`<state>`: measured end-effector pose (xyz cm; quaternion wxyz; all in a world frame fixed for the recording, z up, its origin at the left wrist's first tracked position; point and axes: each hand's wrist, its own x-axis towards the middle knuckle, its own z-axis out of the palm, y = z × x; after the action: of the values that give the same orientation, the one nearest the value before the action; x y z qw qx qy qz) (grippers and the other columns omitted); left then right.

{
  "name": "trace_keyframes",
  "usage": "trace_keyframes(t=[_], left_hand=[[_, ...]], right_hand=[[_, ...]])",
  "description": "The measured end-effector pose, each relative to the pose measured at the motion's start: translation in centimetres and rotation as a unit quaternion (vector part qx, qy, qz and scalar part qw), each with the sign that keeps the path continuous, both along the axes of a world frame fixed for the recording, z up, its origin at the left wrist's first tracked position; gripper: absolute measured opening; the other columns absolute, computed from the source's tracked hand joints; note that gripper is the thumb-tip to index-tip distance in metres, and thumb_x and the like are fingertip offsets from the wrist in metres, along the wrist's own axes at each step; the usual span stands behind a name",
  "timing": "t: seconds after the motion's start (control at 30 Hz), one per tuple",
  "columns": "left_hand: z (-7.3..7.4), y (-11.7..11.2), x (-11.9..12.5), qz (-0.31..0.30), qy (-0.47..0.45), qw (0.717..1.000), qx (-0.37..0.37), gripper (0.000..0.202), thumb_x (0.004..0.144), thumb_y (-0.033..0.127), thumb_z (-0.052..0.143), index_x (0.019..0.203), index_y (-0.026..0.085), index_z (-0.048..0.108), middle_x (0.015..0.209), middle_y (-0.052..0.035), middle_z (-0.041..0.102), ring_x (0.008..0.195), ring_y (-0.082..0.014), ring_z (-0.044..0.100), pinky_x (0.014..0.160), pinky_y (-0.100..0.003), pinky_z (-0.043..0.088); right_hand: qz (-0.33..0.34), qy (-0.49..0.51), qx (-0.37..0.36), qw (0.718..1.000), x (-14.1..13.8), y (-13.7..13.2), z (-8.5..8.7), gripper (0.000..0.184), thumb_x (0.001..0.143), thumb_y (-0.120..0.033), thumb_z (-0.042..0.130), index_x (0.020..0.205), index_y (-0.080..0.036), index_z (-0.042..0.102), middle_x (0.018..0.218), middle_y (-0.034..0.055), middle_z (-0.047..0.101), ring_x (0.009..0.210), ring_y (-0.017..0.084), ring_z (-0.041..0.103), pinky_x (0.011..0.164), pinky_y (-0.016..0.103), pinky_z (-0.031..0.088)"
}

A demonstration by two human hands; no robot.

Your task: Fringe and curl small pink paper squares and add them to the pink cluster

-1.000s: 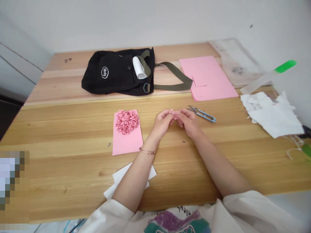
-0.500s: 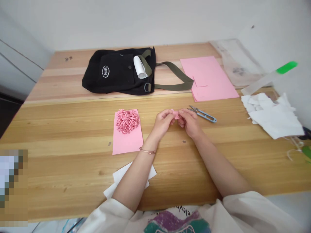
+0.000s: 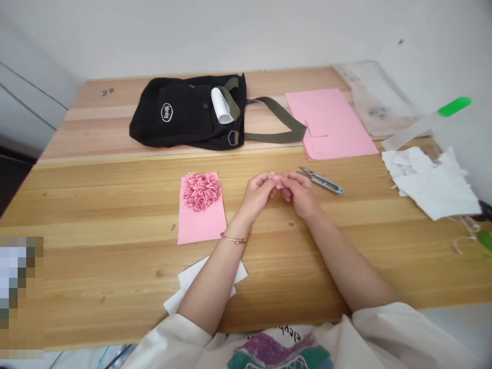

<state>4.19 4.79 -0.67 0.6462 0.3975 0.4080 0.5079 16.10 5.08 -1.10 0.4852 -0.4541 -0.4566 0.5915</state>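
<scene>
My left hand [image 3: 258, 193] and my right hand [image 3: 300, 193] meet over the middle of the wooden table [image 3: 115, 266]. Both pinch a small pink paper piece [image 3: 277, 180] between their fingertips. A bracelet sits on my left wrist. To the left lies a pink paper sheet [image 3: 201, 220] with a heap of small curled pink paper bits [image 3: 200, 190] on its upper end. Thread snips [image 3: 321, 180] lie just right of my right hand.
A black bag [image 3: 184, 114] with an olive strap and a white roll [image 3: 222, 106] lies at the back. A stack of pink paper [image 3: 330, 123] is at the back right. White scraps [image 3: 430, 182] lie at the right, white paper [image 3: 188, 287] under my left forearm.
My fingers have shifted slightly on the small pink piece. Nothing else has moved.
</scene>
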Motion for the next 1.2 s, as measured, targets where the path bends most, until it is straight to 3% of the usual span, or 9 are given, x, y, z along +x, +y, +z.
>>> trace_keyframes(t=[0.8,1.2], left_hand=[[-0.07,0.02,0.01,0.004,0.010,1.000,0.004,0.020,0.071,0.022,0.056,0.054,0.015,0.048,0.048,0.0053,0.043,0.048,-0.0052,0.038,0.050,-0.020,0.028],[-0.30,0.05,-0.06,-0.003,-0.021,1.000,0.016,0.019,0.072,0.023,0.055,0.056,0.015,0.051,0.051,0.0037,0.046,0.049,-0.0062,0.041,0.051,-0.021,0.029]], right_hand=[[0.010,-0.021,0.021,1.000,-0.08,-0.11,0.05,0.036,0.071,-0.051,0.063,0.060,-0.018,0.054,0.041,-0.0071,0.038,0.036,0.005,0.029,0.036,0.020,0.020],[0.009,-0.005,0.004,1.000,-0.08,-0.07,0.11,0.029,0.070,-0.041,0.065,0.057,-0.018,0.053,0.039,-0.0073,0.038,0.036,0.005,0.029,0.036,0.020,0.019]])
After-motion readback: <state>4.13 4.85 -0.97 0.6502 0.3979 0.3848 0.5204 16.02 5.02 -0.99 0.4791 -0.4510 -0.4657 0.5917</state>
